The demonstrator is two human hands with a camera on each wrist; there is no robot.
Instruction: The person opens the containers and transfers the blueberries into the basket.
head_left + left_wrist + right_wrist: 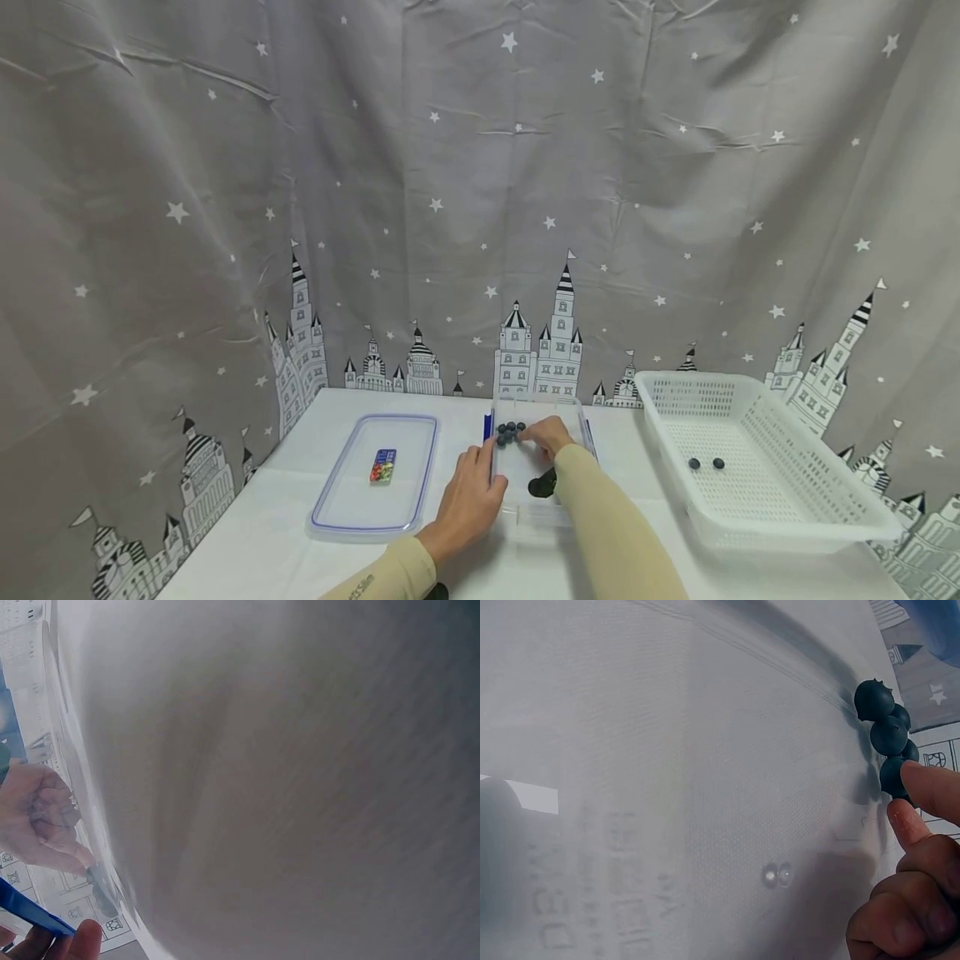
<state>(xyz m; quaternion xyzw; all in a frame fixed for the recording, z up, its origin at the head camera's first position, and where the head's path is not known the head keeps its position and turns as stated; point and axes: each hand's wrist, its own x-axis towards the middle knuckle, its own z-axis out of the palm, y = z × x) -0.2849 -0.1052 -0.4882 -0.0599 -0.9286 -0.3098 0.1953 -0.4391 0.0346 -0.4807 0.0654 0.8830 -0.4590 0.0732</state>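
A clear plastic food container (517,492) with blue side clips stands mid-table. At its left wall, my left hand (471,496) grips the side; in the left wrist view its fingertips (86,941) are by a blue clip (34,911). My right hand (549,433) reaches inside, where thumb and forefinger pinch a blueberry (894,776) at the end of a small cluster. Several dark blueberries (502,439) sit together near the container's far left corner. In the right wrist view, neighbouring blueberries (874,700) touch one another along the wall.
On the right stands a white perforated basket (757,529) with two blueberries (707,463) on its bottom. A clear lid (360,508) with a blue seal and a colourful label (383,467) lies flat on the left. A grey curtain (450,167) hangs behind the white table.
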